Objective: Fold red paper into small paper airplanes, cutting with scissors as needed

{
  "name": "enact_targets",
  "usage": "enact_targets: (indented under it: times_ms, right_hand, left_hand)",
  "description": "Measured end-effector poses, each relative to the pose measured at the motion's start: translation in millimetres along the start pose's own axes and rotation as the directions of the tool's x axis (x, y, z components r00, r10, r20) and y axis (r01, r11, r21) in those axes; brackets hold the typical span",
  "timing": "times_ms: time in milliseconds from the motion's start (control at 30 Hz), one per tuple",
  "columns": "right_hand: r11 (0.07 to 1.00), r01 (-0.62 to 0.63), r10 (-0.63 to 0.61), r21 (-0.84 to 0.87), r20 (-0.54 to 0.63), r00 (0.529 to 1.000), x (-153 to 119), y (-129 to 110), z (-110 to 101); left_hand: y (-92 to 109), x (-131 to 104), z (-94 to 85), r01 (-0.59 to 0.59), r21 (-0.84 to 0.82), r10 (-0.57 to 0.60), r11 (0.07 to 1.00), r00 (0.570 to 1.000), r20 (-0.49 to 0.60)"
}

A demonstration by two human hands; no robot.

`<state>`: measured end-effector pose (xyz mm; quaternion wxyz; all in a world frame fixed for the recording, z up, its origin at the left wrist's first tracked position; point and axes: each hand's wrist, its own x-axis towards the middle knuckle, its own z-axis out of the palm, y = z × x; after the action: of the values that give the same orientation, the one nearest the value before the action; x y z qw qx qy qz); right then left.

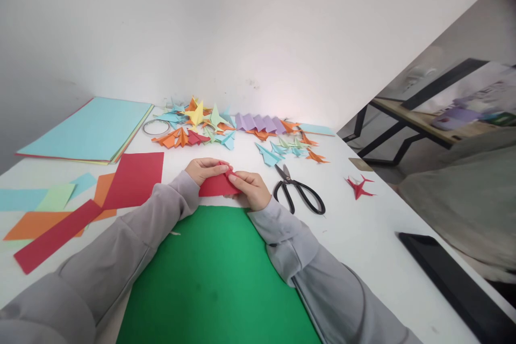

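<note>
A small red paper (216,186), partly folded at its top edge, is held between both hands above the white table (346,236). My left hand (205,169) pinches its upper left part, thumb across the front. My right hand (252,188) grips its right side, with thumb and index finger near the fold. Just below the hands lies a large green sheet (213,274). Black-handled scissors (300,191) rest to the right of my right hand, tips pointing away. A folded red paper figure (358,188) lies farther right.
Stacked large coloured sheets (84,129) lie at the back left, with loose red, orange, blue and green pieces (56,196) nearer. Many folded paper figures (197,115) line the wall beside a wire ring (156,127). A black tablet-like device (447,274) lies near the right edge.
</note>
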<state>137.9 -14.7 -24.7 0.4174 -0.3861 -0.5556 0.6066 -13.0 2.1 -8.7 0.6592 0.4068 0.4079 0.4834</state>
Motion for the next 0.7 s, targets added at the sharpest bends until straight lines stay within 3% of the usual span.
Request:
enact_targets:
  times_ms: [467, 700]
  right_hand:
    - [0.998, -0.034, 0.037, 0.057, -0.046, 0.998, 2.2, 0.7, 1.1]
    - [0.999, -0.031, 0.032, 0.037, -0.04, 0.999, 3.4, 1.6, 0.4]
  left_hand:
    - [0.1, 0.9, 1.1, 0.089, -0.046, -0.092, 0.995, 0.992, -0.08]
    - [0.6, -0.8, 3.0, 0.055, 0.005, -0.054, 0.998, 0.991, -0.125]
